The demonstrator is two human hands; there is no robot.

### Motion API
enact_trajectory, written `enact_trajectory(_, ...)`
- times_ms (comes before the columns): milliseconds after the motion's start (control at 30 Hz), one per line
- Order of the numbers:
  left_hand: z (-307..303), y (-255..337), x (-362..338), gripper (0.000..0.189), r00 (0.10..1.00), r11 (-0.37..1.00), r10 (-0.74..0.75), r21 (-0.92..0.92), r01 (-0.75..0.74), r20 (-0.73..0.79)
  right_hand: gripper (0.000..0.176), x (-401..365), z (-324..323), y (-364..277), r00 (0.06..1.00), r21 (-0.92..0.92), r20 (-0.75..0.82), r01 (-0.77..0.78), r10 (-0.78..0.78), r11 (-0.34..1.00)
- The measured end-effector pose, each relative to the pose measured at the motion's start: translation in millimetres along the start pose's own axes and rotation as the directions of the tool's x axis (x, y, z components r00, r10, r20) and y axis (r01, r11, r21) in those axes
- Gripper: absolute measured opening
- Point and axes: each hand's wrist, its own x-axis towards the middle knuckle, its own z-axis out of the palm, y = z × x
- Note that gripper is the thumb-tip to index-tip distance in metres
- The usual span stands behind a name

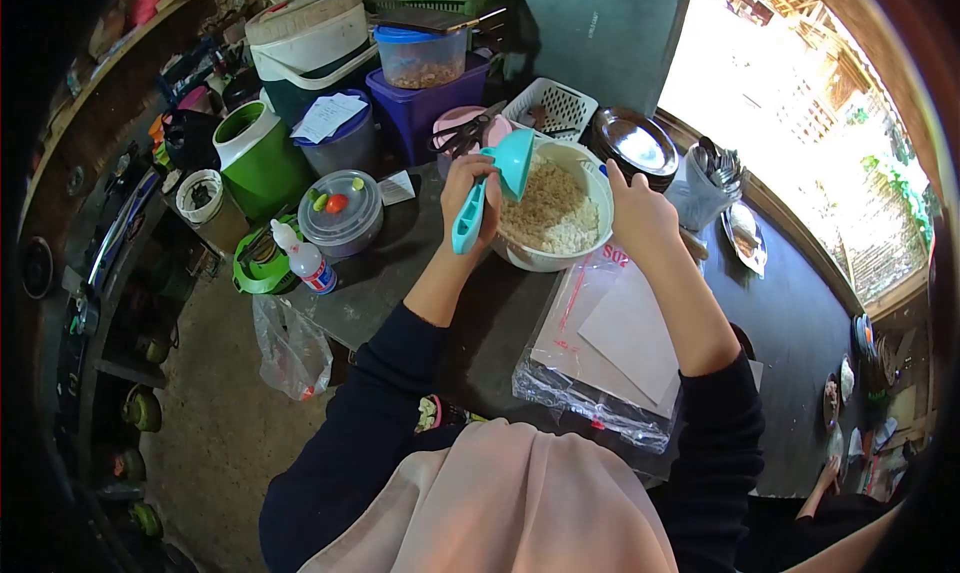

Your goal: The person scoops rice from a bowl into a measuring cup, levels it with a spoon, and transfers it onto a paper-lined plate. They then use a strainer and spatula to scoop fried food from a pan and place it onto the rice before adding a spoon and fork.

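Resting on the dark counter (400,263), a white round bowl (545,261) heaped with beige grain is seen in the head view. A teal plastic scoop (515,163) is gripped by its handle in the closed left hand (462,188), with its cup tilted over the bowl's near rim. The opposite rim is clasped by the right hand (640,213), thumb over the edge. A clear plastic bag of paper sheets (600,343) is laid just beside the bowl, and a round lidded plastic container (342,211) is placed near the left hand.
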Motion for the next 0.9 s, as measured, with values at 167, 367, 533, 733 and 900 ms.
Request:
enact_trajectory(167,-7,2,3,0.02,0.997,0.998,0.038,-0.045,-0.035,0.061,0.064,9,8,-1,0.997,-0.065,0.061,0.045,-0.041,0.997)
enact_trajectory(367,6,-2,-15,0.027,0.963,0.947,-0.268,-0.185,0.263,-0.003,0.062,15,-1,6,0.99,0.016,0.087,0.11,-0.111,0.994)
enact_trajectory(533,6,7,-16,0.029,0.99,0.989,-0.142,-0.03,0.142,0.029,0.053,10,-6,-4,0.976,0.047,0.184,0.112,-0.119,0.993)
enact_trajectory(733,7,7,-19,0.026,0.988,0.988,-0.148,0.037,0.147,0.038,0.049,4,-5,-4,0.971,0.161,0.206,0.092,-0.125,0.983)
enact_trajectory(900,8,8,-23,0.029,0.981,0.981,-0.191,-0.018,0.191,0.029,0.043,-3,-12,2,0.956,0.191,0.225,0.148,-0.19,0.97)
